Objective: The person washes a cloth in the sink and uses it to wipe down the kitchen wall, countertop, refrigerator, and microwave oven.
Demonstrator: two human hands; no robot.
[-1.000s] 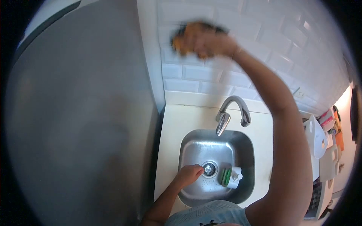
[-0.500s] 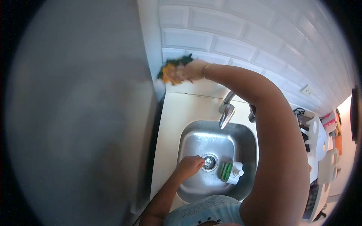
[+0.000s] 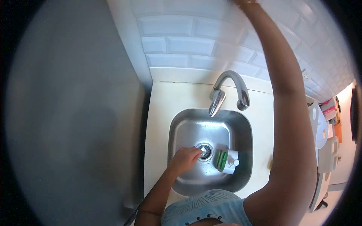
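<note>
My left hand (image 3: pixel 185 159) hangs over the left part of the steel sink (image 3: pixel 181 130), its fingers curled together beside the drain (image 3: pixel 204 151); whatever they may hold is hidden. My right arm reaches up along the tiled wall (image 3: pixel 203 45), and only the wrist shows at the top edge; the hand itself is out of the frame. In the sink, right of the drain, stands a white pump dispenser (image 3: pixel 231 162) with a green sponge (image 3: pixel 221 159) at its side. A chrome faucet (image 3: pixel 232 77) rises behind the sink.
A large grey panel (image 3: pixel 75 113) fills the left side. The cream counter (image 3: pixel 160 98) surrounds the sink. At the right, past my arm, are white containers (image 3: pixel 329 154), some pink and orange items, and a wall outlet (image 3: pixel 306 75).
My right hand, with an orange and dark green cloth in it, has moved from the wall's lower left corner up out of view. My left hand stays by the drain. The view has shifted slightly.
</note>
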